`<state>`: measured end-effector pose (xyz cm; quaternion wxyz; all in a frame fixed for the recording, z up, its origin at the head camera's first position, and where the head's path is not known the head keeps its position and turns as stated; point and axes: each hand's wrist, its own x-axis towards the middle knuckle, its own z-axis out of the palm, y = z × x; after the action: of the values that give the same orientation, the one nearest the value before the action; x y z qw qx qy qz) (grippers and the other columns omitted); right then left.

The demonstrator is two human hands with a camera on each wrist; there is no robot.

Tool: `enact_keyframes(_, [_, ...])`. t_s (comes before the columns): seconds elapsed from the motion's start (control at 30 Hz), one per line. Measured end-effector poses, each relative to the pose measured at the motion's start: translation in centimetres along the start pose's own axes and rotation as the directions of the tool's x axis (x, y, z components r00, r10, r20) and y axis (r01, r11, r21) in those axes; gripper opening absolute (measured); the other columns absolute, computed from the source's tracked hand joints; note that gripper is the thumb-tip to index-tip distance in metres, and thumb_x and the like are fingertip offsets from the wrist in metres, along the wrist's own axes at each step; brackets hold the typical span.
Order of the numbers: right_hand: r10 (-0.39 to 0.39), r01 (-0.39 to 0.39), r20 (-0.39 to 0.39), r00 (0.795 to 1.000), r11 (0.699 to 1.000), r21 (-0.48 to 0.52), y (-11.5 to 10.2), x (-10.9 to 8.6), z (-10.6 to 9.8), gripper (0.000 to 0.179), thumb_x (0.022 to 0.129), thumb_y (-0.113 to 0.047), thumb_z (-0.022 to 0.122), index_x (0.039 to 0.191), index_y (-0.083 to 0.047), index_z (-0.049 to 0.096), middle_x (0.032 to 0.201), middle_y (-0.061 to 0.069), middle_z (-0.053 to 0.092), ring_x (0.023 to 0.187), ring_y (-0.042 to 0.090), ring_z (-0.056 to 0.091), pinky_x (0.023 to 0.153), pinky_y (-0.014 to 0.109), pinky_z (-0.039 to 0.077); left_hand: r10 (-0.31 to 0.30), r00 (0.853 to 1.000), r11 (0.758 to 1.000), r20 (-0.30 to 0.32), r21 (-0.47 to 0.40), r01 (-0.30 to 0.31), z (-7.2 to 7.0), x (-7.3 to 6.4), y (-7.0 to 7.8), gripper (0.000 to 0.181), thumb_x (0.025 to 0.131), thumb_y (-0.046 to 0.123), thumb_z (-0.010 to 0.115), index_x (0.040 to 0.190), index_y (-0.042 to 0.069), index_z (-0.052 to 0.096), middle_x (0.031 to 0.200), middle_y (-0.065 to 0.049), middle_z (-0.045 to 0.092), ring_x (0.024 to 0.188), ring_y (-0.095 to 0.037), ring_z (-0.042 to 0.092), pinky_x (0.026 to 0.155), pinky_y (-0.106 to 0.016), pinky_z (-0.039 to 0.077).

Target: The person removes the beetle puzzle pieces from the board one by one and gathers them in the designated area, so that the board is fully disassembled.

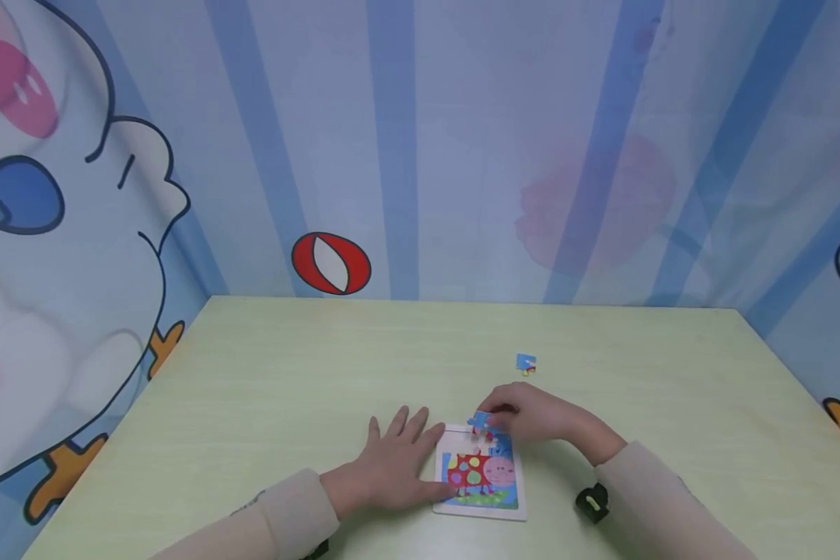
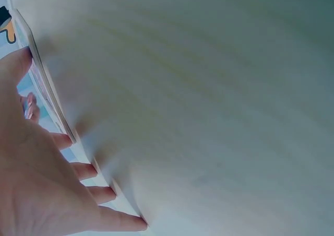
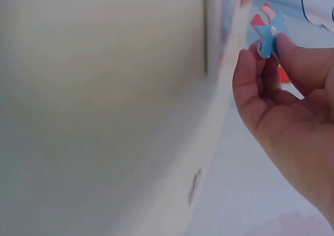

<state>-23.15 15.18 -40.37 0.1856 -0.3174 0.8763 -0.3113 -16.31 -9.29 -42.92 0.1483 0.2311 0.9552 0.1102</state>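
Note:
A jigsaw puzzle in a white tray (image 1: 479, 513) lies on the table, showing a red spotted animal with a pink face. Spread flat, my left hand (image 1: 395, 468) rests on the table with its thumb over the tray's left edge; the left wrist view shows the same hand (image 2: 47, 163) from the side. Between thumb and fingers my right hand (image 1: 535, 412) pinches a blue puzzle piece (image 1: 481, 421) above the top of the tray. In the right wrist view that piece (image 3: 269, 35) appears blue with red and pinkish parts. A pale gap shows in the picture's upper left.
Another blue puzzle piece (image 1: 526, 362) lies farther back on the pale table (image 1: 308, 350). Behind the table hangs a striped blue backdrop (image 1: 462, 155) with cartoon figures. A black band (image 1: 592, 502) is at the right wrist.

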Motion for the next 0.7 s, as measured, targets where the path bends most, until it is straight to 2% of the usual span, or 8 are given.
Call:
enact_keyframes(0.13, [0.032,-0.030,-0.031,0.999,0.998,0.058,0.5,-0.3,-1.7,0.020,0.098,-0.005,0.053,0.112,-0.001,0.067,0.097,0.002,0.063,0.083,0.014,0.056,0.074,0.030,0.049,0.000,1.000,1.000,0.002,-0.004,0.000,0.0,0.0,0.0,0.089,0.084,0.074,0.047,0.152,0.018,0.032,0.160,-0.012,0.020,0.145,-0.040,0.014,0.105,-0.072,0.011])
enact_keyframes(0.33, [0.057,-0.052,-0.096,0.994,0.997,0.052,1.1,-0.8,-4.8,0.025,0.098,-0.004,0.052,0.118,0.006,0.062,0.097,0.007,0.064,0.080,0.020,0.059,0.074,0.037,0.051,-0.003,1.000,1.000,0.001,-0.007,0.003,0.0,-0.1,0.1,0.089,0.084,0.073,0.049,0.152,0.018,0.032,0.160,-0.011,0.020,0.146,-0.040,0.013,0.106,-0.072,0.010])
enact_keyframes(0.5, [0.099,-0.093,-0.145,0.985,0.995,0.044,1.4,-1.2,-6.9,0.028,0.097,-0.006,0.055,0.121,0.006,0.061,0.100,0.010,0.067,0.081,0.026,0.060,0.075,0.043,0.051,0.001,1.000,1.000,-0.003,-0.009,-0.001,-0.1,-0.1,0.2,0.088,0.084,0.072,0.049,0.152,0.018,0.032,0.160,-0.011,0.020,0.146,-0.040,0.013,0.106,-0.072,0.010])
enact_keyframes(0.7, [0.119,-0.114,-0.189,0.975,0.993,0.040,2.6,-1.4,-8.3,0.027,0.096,-0.009,0.058,0.120,0.004,0.062,0.103,0.011,0.067,0.083,0.028,0.060,0.076,0.044,0.051,0.005,1.000,1.000,-0.011,-0.007,-0.006,-0.1,-0.2,0.1,0.089,0.084,0.072,0.049,0.152,0.017,0.032,0.160,-0.012,0.019,0.146,-0.040,0.013,0.106,-0.072,0.010])
